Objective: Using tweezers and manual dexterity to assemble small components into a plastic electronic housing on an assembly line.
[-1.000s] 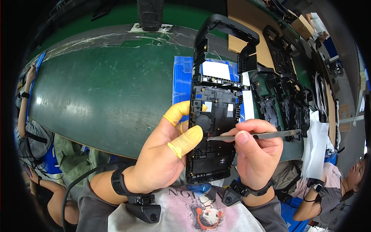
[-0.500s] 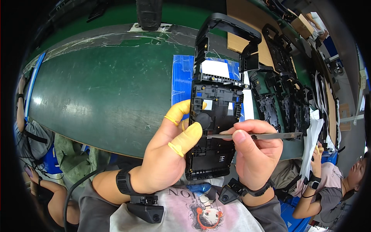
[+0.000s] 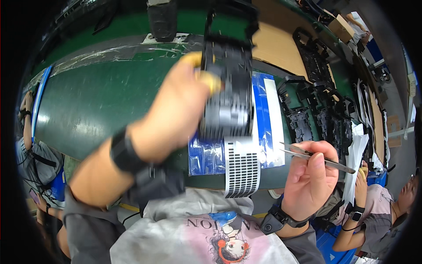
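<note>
My left hand (image 3: pixel 184 92), with yellow finger cots on thumb and finger, grips the left edge of a long black plastic housing (image 3: pixel 231 75). Both are smeared by motion, and the housing hangs over the far middle of the bench. In my right hand (image 3: pixel 312 176) is a pair of metal tweezers (image 3: pixel 336 164), tips pointing left and slightly apart, with nothing visible between them. Below the housing lies a white sheet with rows of small black stickers (image 3: pixel 243 169), its near end over the bench edge. It rests on a blue plastic board (image 3: pixel 206 156), partly hidden by the housing.
More black housings (image 3: pixel 301 119) lie on the right of the green bench (image 3: pixel 101 97), by a cardboard sheet (image 3: pixel 281 48). A black-wrapped post (image 3: pixel 162 22) stands at the back. White paper sheets (image 3: pixel 355 149) hang at right, where a co-worker (image 3: pixel 373 211) sits. Another person's arm (image 3: pixel 27 116) shows far left.
My left hand has carried the housing up and away from me, uncovering the sticker sheet. My right hand has drawn back to the right and lower, the tweezers now apart from the housing.
</note>
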`<state>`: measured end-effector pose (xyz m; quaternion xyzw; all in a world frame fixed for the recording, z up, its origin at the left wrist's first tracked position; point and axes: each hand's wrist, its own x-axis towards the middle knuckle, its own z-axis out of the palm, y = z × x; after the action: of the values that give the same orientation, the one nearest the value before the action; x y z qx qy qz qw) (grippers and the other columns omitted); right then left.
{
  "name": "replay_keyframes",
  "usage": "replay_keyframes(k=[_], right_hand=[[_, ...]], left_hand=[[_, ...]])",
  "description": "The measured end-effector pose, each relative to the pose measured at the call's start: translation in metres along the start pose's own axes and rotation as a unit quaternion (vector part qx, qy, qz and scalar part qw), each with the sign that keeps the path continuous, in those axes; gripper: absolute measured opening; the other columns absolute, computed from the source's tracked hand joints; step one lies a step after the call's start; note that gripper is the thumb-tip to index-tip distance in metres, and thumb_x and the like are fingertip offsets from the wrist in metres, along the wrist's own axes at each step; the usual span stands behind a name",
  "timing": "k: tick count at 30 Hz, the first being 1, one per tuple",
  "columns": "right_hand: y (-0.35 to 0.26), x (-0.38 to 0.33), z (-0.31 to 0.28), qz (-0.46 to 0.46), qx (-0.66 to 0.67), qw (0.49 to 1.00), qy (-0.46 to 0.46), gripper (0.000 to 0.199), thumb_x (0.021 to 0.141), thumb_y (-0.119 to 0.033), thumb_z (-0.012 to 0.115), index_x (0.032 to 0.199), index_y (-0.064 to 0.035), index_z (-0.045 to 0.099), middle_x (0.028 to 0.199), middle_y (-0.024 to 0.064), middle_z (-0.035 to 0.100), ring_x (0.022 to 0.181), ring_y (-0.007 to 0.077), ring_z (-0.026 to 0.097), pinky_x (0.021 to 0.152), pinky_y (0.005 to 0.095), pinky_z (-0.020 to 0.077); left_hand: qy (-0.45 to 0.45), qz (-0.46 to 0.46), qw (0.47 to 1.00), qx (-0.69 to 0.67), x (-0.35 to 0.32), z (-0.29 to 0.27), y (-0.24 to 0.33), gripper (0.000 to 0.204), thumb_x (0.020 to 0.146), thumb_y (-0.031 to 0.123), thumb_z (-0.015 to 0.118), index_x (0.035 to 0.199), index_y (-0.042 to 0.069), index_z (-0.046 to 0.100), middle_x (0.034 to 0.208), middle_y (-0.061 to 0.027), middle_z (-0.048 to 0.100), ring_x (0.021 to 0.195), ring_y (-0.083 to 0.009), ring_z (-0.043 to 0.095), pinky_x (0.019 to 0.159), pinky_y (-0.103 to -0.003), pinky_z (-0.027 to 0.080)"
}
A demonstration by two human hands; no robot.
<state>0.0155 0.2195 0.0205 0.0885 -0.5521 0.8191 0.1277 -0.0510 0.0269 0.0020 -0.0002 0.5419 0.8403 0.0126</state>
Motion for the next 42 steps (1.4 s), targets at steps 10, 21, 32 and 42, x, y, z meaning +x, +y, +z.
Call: replay_keyframes(k=[10,21,32,42], right_hand=[[-0.019,-0.015,-0.065,-0.05,-0.053,0.988,0.136,0.017,0.078,-0.009,0.052,0.087,0.0043,0.049,0.082,0.0192,0.055,0.05,0.0097,0.043,0.043,0.0182,0.0339],[-0.035,-0.011,-0.091,-0.084,-0.029,0.988,0.128,0.017,0.083,-0.008,0.044,0.09,0.0065,0.048,0.085,0.0182,0.053,0.055,0.0097,0.042,0.054,0.0185,0.0359],[-0.061,-0.006,-0.104,-0.155,-0.03,0.981,0.115,0.023,0.087,-0.013,0.038,0.09,0.0087,0.044,0.085,0.0153,0.049,0.057,0.0066,0.041,0.046,0.0157,0.0334],[-0.009,0.029,-0.046,-0.033,-0.075,0.991,0.11,0.012,0.08,-0.008,0.048,0.083,0.0035,0.05,0.075,0.0136,0.056,0.05,0.0057,0.04,0.042,0.0165,0.032]], left_hand=[[0.095,0.343,0.741,0.569,0.142,0.011,-0.006,0.036,0.067,0.013,0.057,0.099,-0.003,0.051,0.09,-0.0192,0.053,0.081,-0.0248,0.053,0.071,-0.031,0.044],[-0.416,0.359,0.577,0.605,0.032,0.122,-0.066,0.008,0.061,0.006,0.052,0.066,0.001,0.055,0.062,-0.0113,0.056,0.061,-0.0258,0.058,0.053,-0.033,0.047],[-0.306,0.006,0.898,0.316,0.033,0.06,0.014,0.022,0.085,0.02,0.041,0.089,0.001,0.05,0.075,-0.0054,0.055,0.071,-0.012,0.057,0.06,-0.024,0.047],[-0.065,0.064,0.994,0.063,-0.019,0.012,0.02,0.026,0.07,-0.003,0.054,0.092,0.003,0.04,0.083,-0.0058,0.046,0.074,-0.0136,0.053,0.065,-0.024,0.045]])
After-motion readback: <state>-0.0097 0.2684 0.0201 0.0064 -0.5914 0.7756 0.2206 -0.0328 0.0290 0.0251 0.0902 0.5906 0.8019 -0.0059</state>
